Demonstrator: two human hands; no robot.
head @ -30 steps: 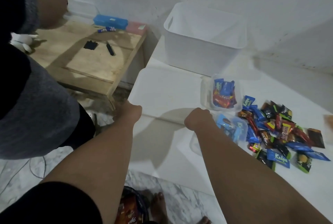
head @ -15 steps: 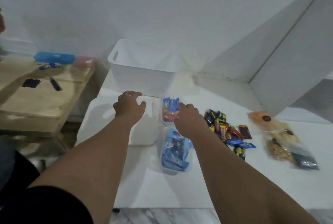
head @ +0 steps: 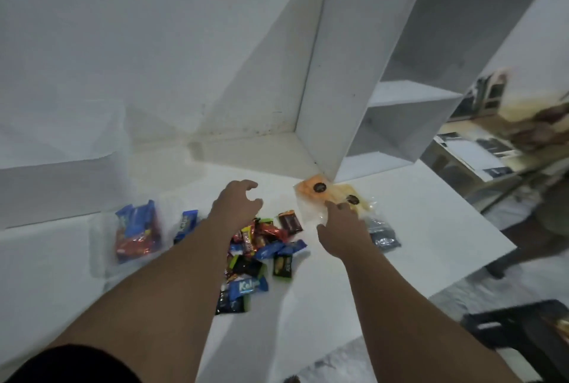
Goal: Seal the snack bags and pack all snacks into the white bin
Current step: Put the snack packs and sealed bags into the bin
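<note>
**Both hands extended over the snack table**

Left hand [head: 238,204] above the white table [head: 415,213], just beyond the pile of loose wrapped snacks [head: 261,247]; fingers loosely curved, thumb apart, nothing held. Right hand [head: 341,228] stretched toward the clear bag of orange and yellow snacks [head: 331,194], fingers spread and fairly straight, tips over the bag's near edge; contact not discernible through the blur. This bag flat on the table, against the foot of the white shelf unit [head: 332,74]. A clear bag with dark and silvery contents [head: 383,236] just right of the right wrist, partly hidden by it. A clear bag of blue and red packets [head: 138,228] well to the left of the pile, with a single blue packet [head: 186,224] between that bag and the left forearm. Seal state of all three bags not discernible. Black crate [head: 523,330] on the floor at lower right.
</note>
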